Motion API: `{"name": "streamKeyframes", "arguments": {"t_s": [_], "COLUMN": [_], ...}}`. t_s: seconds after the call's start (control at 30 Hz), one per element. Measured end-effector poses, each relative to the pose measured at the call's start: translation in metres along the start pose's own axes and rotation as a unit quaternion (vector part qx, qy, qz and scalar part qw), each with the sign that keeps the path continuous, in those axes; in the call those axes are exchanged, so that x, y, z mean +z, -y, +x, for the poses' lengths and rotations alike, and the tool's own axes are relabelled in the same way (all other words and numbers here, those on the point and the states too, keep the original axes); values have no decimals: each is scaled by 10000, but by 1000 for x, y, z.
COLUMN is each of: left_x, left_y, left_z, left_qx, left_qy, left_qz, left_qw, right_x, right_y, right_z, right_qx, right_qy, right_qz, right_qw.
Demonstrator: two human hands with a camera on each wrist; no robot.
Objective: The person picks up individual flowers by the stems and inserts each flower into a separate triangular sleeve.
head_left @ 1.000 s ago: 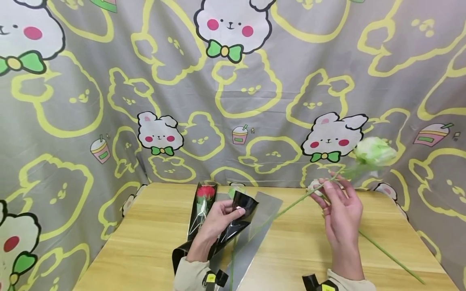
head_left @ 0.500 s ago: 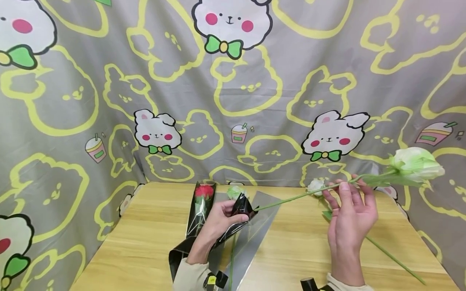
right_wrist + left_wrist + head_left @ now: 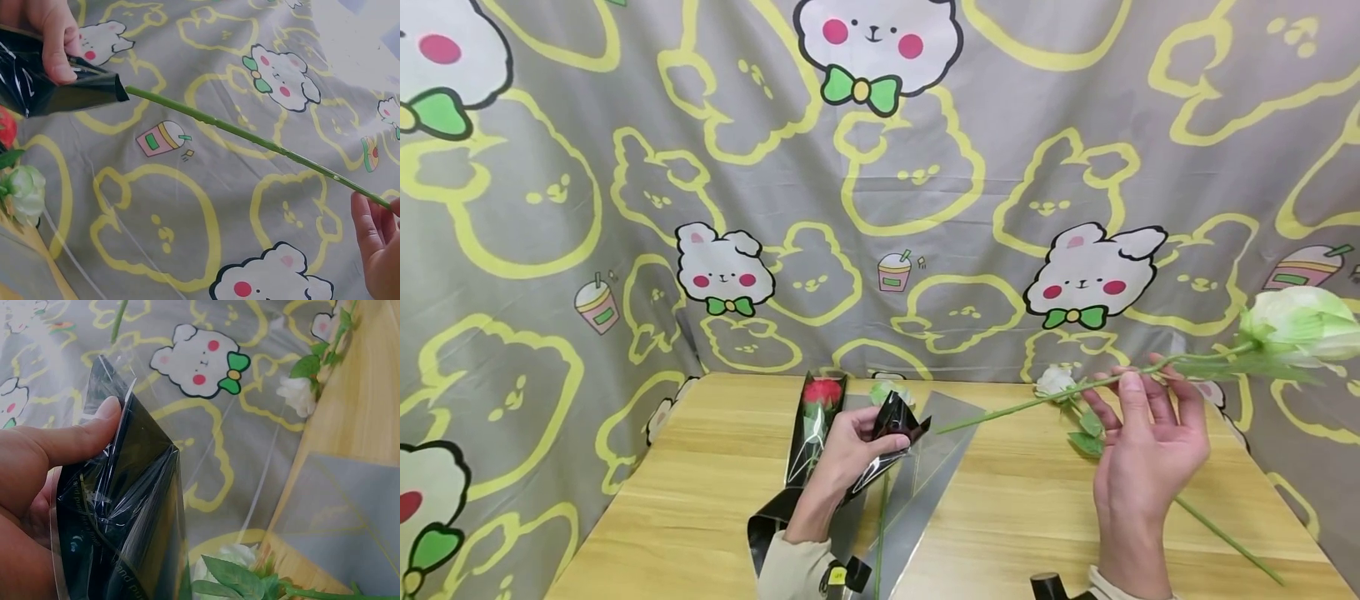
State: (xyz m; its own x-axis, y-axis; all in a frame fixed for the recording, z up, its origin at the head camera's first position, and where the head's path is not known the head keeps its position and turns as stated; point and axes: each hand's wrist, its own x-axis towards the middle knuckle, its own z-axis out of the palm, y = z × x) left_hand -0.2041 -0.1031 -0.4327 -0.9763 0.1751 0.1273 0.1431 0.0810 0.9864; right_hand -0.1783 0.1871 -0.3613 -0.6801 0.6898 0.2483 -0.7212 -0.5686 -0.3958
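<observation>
L hand: (image 3: 850, 448) pinching blk wrapper (image 3: 893, 418), thumb on near side, fingers mostly hidden behind it.
R hand: (image 3: 1150, 450) pinching stem of held rose (image 3: 1300, 327) btwn thumb & fingertips, palm side to head cam.
Held rose: white-green bloom far R, past R hand, off the table surface, in front of curtain (image 3: 940, 187); long green leaf below bloom; bare stem runs L & slightly down.
Stem tip: just beside wrapper's upper end, pointing at it; small gap in head & L wrist views.
Blk wrapper: tilted, pointed upper edge; L wrist cam shows clear film, creases, printed letters along a curved line, only partly legible.
Red rose: (image 3: 822, 393) in own blk wrap w/ clear front, lying on table L of L hand.
Pale green rose: (image 3: 891, 392) behind L hand, partly hidden by blk wrapper; stem runs twd near edge.
White rose: (image 3: 1055, 381) near back edge of table, behind R hand; leaves & stem show around R forearm.
Grey sheet: (image 3: 917, 500) see-through, flat on table, R of L forearm, thin gold lines.
Table: (image 3: 658, 475) light wood grain.
Curtain: grey, yellow outlines, white rabbits w/ green bows, pink cups.
Sleeves: (image 3: 796, 571) beige, blk gear at both wrists.
</observation>
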Motion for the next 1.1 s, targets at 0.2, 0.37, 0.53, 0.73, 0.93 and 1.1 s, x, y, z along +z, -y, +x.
{"name": "streamKeyframes", "arguments": {"t_s": [0.2, 0.37, 0.53, 0.73, 0.93, 1.1], "left_x": [3, 6, 8, 10, 11, 14], "left_y": [-1, -4, -5, -4, -5, -7], "left_z": [-2, -5, -6, -5, -3, -4], "left_qx": [134, 300, 383, 516, 564, 665], "left_qy": [58, 253, 374, 503, 540, 658], "left_qz": [74, 236, 222, 389, 539, 502], "left_qw": [9999, 9990, 9983, 9966, 9955, 9943], "right_x": [0, 4, 8, 10, 11, 7], "right_y": [-5, -17, -28, -29, -29, -34], "right_z": [-5, -18, -31, -38, -38, -38], "right_qx": [108, 188, 212, 287, 282, 584], "right_qy": [288, 848, 1459, 1639, 1739, 2233], "right_qz": [-78, -282, -909, -1778, -1790, -2201], "right_qw": [9995, 9958, 9849, 9699, 9679, 9478]}}
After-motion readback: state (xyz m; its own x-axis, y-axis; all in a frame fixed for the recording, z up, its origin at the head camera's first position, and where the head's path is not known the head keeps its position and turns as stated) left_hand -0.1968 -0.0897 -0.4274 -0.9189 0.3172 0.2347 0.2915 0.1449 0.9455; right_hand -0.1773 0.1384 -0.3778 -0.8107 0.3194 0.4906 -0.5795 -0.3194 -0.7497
